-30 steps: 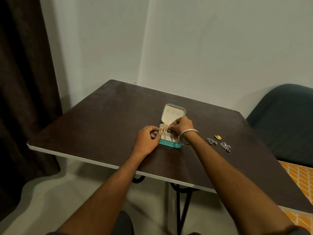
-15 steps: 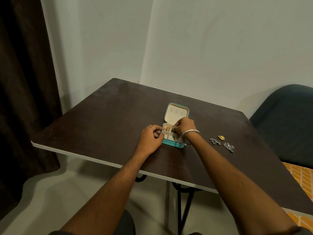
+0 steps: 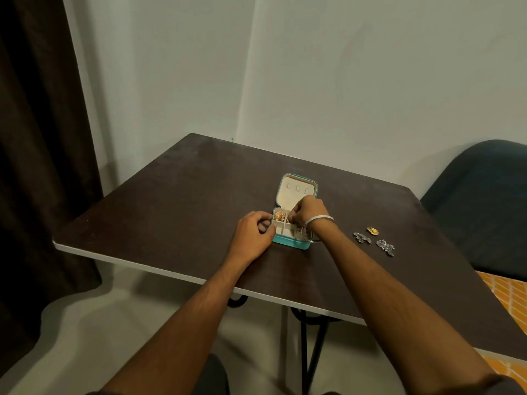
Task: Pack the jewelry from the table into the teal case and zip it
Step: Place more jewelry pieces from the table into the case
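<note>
The teal case (image 3: 289, 243) stands open on the dark table (image 3: 176, 201), its cream lid (image 3: 295, 191) tilted back. Gold jewelry (image 3: 280, 216) lies in its back left compartment. My left hand (image 3: 252, 233) rests against the case's left side with curled fingers. My right hand (image 3: 306, 210), a silver bangle on the wrist, reaches into the case with fingertips pinched together; what they pinch is hidden. On the table to the right lie a gold piece (image 3: 372, 230) and two silver pieces (image 3: 361, 238) (image 3: 385, 246).
A dark blue chair (image 3: 482, 201) stands at the right of the table. A dark curtain (image 3: 42, 138) hangs at the left. The wall corner lies behind the table. The table's white front edge (image 3: 171, 273) runs near my forearms.
Both hands stay at the case; my right hand's fingers have shifted slightly inside it. The camera view has moved a little.
</note>
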